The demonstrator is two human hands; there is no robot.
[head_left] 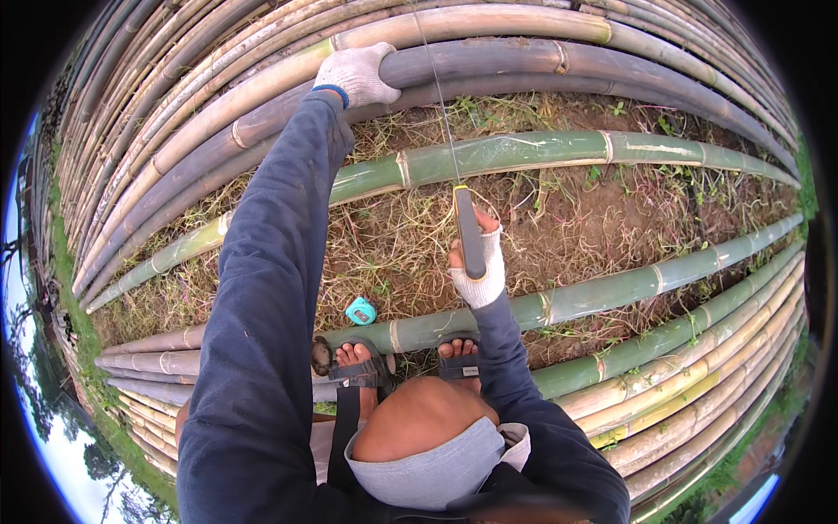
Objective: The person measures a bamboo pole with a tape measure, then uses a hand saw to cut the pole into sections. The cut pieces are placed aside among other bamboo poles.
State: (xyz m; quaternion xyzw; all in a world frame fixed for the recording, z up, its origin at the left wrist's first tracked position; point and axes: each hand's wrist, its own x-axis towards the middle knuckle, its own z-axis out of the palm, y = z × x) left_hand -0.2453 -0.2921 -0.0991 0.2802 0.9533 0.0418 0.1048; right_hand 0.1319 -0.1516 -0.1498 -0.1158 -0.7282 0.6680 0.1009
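My left hand (356, 74), in a white knit glove with a blue cuff, is wrapped over a dark grey-brown bamboo pole (489, 58) at the far side. Gripped in my right hand (485, 262) is a hand saw (470, 237) with a long grey handle edged in yellow. A white glove covers this palm and leaves fingers bare. The saw's thin blade (442, 105) points away from me, seen edge-on, and passes over the dark pole to the right of my left hand. Whether its teeth touch the bamboo, I cannot tell.
A green bamboo pole (489, 161) lies crosswise between my hands, and another (602, 295) runs by my sandalled feet (362, 362). A teal tape measure (360, 311) rests on the grassy soil (576, 218). Several more poles (690, 384) are stacked near right and far away.
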